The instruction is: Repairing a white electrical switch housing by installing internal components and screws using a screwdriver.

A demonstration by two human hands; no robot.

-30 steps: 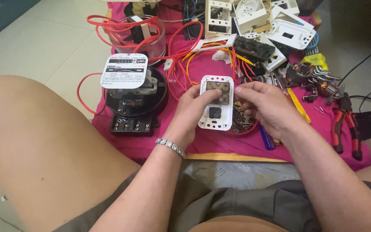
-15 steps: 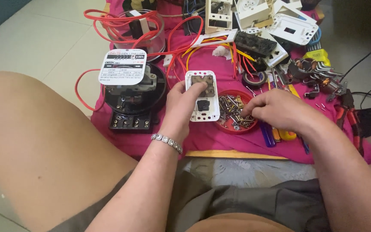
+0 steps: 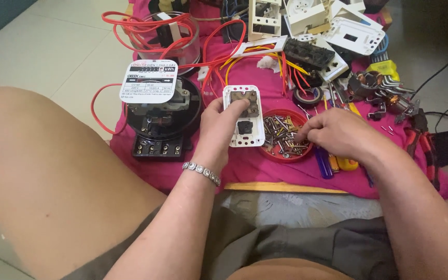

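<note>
Head view, largest first: pink cloth (image 3: 265,168) covers centre and upper right of frame, on a pale tiled floor. Black round electric meter (image 3: 162,122) sits left of centre, with a white rectangular label (image 3: 149,82) tilted on top, black print and a small red mark; red wires (image 3: 146,23) loop above it around a clear round cover at upper left. White plastic switch housings (image 3: 338,23) piled at top right. Pliers with red handles (image 3: 416,137) at right edge. Left hand (image 3: 219,129), silver bracelet on wrist, holds a white socket plate (image 3: 245,116) at centre frame, thumb pressed on its brown upper insert, fingers wrapped behind. Just right of the plate, a red round lid (image 3: 286,155) full of screws; right hand (image 3: 338,135) reaches in, fingertips pinched narrow among the screws, cannot tell if one is gripped. Blue and yellow screwdriver handles (image 3: 333,165) lie under the right hand
</note>
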